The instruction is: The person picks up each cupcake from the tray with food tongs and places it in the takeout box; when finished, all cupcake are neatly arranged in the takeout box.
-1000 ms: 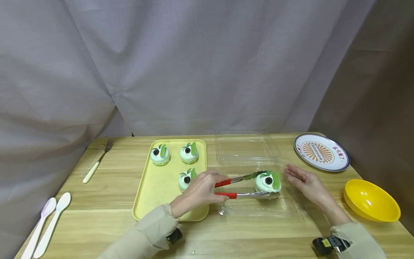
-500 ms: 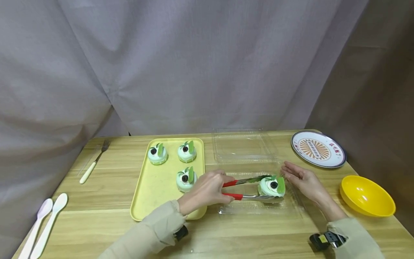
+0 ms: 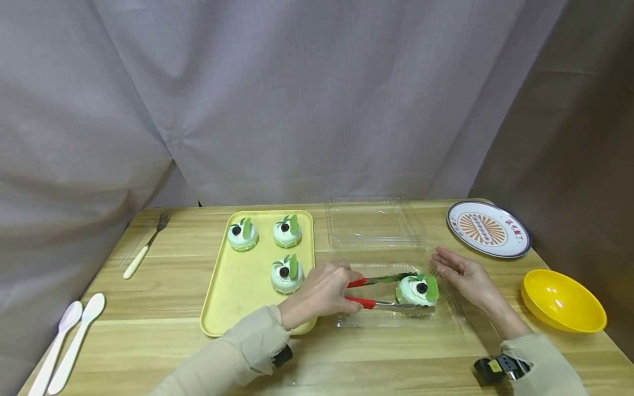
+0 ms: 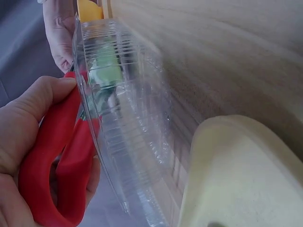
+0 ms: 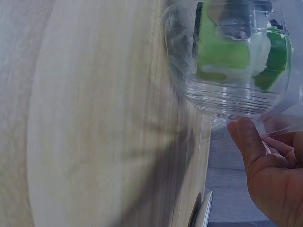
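In the head view my left hand [image 3: 322, 294] grips tongs with red handles [image 3: 364, 303]. The metal arms of the tongs lie on either side of a pale green cream cake [image 3: 412, 290], topped with a dark cookie and a green leaf-shaped piece. That cake is inside the near half of a clear plastic box [image 3: 356, 320], at its right end. My right hand [image 3: 468, 281] has its fingers extended against the box's right end; the right wrist view shows fingertips [image 5: 245, 126] right at the clear wall [image 5: 227, 101]. In the left wrist view the red handles [image 4: 78, 165] fill the palm.
Left of the box, a yellow tray [image 3: 233, 297] bears 3 similar cakes. The box's lid half [image 3: 373, 223] lies open behind. A patterned plate [image 3: 515, 242] and a yellow bowl [image 3: 562, 300] stand at the right. A fork [image 3: 143, 253] and two white spoons [image 3: 74, 344] lie at the left.
The left hand, tongs and cake have moved a little to the right and slightly nearer the box's front right end. The right hand stays at the box's end.
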Motion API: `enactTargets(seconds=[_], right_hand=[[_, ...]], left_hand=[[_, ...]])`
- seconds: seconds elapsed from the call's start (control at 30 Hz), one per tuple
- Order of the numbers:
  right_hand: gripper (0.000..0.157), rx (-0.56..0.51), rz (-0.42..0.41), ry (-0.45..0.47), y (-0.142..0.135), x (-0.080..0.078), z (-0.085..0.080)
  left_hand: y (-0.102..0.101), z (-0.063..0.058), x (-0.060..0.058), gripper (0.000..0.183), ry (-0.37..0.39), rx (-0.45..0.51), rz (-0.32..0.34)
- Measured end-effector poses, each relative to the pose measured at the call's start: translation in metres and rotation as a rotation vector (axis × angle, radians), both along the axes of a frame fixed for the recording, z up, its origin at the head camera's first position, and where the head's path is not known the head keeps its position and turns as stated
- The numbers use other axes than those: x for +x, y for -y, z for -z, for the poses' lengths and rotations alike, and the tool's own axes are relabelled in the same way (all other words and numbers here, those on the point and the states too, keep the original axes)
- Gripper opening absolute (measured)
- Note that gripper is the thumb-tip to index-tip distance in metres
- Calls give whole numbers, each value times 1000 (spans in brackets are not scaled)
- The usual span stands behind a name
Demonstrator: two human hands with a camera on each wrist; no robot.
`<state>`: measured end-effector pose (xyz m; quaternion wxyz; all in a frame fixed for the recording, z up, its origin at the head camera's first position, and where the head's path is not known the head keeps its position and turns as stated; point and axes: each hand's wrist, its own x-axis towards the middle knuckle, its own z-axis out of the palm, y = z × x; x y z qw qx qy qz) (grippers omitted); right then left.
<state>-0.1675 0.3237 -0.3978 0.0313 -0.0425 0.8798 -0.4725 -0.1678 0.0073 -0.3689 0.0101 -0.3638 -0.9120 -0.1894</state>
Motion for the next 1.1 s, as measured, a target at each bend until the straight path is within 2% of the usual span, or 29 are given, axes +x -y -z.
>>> enactTargets(seconds=[0.77, 1.1], right_hand=[[55, -28, 9, -1, 2, 0, 1], [55, -24, 11, 9, 2, 1, 1]], left_hand=[[-4, 0, 6, 46, -16, -48, -39], [-7, -2, 11, 45, -59, -73, -60]])
